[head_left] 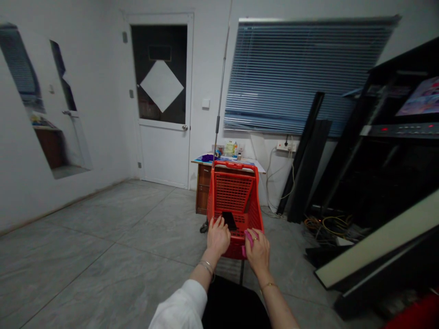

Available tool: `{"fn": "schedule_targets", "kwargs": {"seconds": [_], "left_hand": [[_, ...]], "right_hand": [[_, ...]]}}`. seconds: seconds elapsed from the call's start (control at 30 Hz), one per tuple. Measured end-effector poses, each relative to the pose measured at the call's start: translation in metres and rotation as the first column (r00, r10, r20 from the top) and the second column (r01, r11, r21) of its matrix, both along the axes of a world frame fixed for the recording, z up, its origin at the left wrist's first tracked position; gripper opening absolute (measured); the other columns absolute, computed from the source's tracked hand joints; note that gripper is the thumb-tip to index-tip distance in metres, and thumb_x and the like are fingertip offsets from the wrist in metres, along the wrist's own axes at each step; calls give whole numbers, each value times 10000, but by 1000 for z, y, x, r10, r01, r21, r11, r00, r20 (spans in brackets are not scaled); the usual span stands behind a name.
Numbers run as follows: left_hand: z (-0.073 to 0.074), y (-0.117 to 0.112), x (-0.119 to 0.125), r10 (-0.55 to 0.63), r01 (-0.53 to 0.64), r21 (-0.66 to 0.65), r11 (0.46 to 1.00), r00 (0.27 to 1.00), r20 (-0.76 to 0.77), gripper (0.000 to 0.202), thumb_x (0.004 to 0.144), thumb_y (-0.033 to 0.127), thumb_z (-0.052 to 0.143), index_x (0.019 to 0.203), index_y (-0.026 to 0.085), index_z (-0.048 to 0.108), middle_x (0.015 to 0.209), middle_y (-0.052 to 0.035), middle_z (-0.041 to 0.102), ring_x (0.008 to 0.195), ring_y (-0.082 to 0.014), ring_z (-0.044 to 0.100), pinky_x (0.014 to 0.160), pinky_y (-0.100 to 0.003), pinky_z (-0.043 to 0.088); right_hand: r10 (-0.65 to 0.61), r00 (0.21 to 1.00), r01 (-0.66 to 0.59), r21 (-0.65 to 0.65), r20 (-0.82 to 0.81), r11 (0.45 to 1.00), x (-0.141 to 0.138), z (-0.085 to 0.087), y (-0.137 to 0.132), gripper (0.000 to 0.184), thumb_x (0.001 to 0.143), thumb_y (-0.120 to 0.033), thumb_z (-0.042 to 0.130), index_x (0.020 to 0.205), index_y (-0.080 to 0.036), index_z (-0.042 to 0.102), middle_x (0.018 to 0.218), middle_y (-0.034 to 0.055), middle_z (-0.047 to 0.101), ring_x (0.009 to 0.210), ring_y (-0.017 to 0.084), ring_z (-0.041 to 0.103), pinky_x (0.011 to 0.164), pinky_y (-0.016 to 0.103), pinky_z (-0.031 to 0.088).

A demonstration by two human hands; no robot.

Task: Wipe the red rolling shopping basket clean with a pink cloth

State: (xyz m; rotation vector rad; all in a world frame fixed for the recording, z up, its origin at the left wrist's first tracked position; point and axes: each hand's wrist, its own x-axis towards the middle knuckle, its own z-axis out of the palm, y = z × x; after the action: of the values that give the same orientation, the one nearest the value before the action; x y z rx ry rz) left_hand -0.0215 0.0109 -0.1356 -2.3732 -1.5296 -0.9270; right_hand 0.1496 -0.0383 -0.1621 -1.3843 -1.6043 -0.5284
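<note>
In front of me stands a red shopping cart (252,201) with slatted plastic walls. My left hand (218,236) is at the cart's near left corner, its fingers bent over the rim. A bunched pink cloth (248,242) is in my right hand (259,250), which presses it against the near right part of the rim; the fingers are curled round it. A flat black object (229,220) lies inside the basket, beyond my left hand. The undersides of both hands are hidden.
Behind the cart, a small desk (202,183) holds bottles and a purple cloth (208,157). A thin upright pole (221,87) rises beside it. Dark panels (308,169), cables (318,224) and a leaning pale board (377,242) line the right. A white door (164,153) is at the back.
</note>
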Motion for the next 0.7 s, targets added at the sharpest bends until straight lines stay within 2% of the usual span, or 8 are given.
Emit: {"fn": "schedule_targets", "kwargs": {"seconds": [0.1, 0.17, 0.27, 0.4, 0.47, 0.57, 0.7], "left_hand": [[-1, 1, -2, -7, 7, -7, 1000, 1000, -7, 338, 925, 195, 414, 1042, 141, 726, 1289, -139, 657, 1321, -253, 506, 1163, -511, 281], [-1, 1, -5, -13, 13, 3, 1000, 1000, -9, 335, 922, 197, 423, 1063, 132, 720, 1289, -143, 656, 1325, -254, 500, 1161, -504, 285], [0, 0, -9, -16, 16, 21, 1000, 1000, 4, 325, 916, 194, 434, 1054, 140, 724, 1284, -140, 659, 1317, -252, 508, 1158, -496, 294], [2, -2, -7, -34, 33, 16, 999, 999, 25, 318, 915, 185, 430, 1006, 157, 734, 1263, -133, 673, 1282, -249, 540, 1155, -504, 294], [2, -3, -3, -35, 35, 8, 999, 999, 32, 323, 919, 185, 424, 1006, 153, 734, 1266, -136, 670, 1277, -252, 544, 1156, -513, 288], [1, -3, 1, -26, 26, -1, 1000, 999, 30, 330, 923, 182, 415, 1004, 148, 733, 1274, -141, 664, 1280, -256, 542, 1161, -526, 274], [1, -2, -3, -22, 22, 0, 1000, 1000, -8, 329, 923, 195, 420, 1026, 153, 729, 1272, -136, 667, 1302, -255, 522, 1160, -520, 277]], "right_hand": [[17, 999, -14, -78, 47, 997, -29, 3, 2, 320, 966, -307, 436, 1177, -196, 649, 1138, 107, 637, 1035, 206, 569, 925, 372, 424], [38, 996, -27, -133, 82, 991, -35, 6, 1, 328, 964, -287, 437, 1206, -209, 643, 1159, 103, 634, 1018, 199, 570, 907, 361, 427], [90, 993, -75, -170, 82, 983, -16, 8, -3, 325, 966, -273, 433, 1206, -226, 647, 1161, 91, 631, 1021, 197, 566, 907, 357, 440], [100, 995, -100, -120, -3, 988, 24, 5, -6, 327, 977, -291, 404, 1170, -208, 654, 1157, 99, 624, 1062, 206, 560, 936, 376, 456], [86, 996, -89, -96, -36, 991, 27, 4, -5, 330, 979, -303, 398, 1162, -199, 653, 1151, 107, 621, 1067, 212, 556, 941, 386, 458], [61, 998, -64, -83, -32, 995, 2, 5, -4, 323, 985, -305, 401, 1137, -182, 659, 1113, 112, 629, 1053, 216, 553, 954, 395, 446], [100, 994, -92, -155, 48, 984, -34, 9, -4, 315, 979, -272, 416, 1185, -206, 645, 1158, 103, 628, 1057, 212, 557, 938, 381, 435]]}}
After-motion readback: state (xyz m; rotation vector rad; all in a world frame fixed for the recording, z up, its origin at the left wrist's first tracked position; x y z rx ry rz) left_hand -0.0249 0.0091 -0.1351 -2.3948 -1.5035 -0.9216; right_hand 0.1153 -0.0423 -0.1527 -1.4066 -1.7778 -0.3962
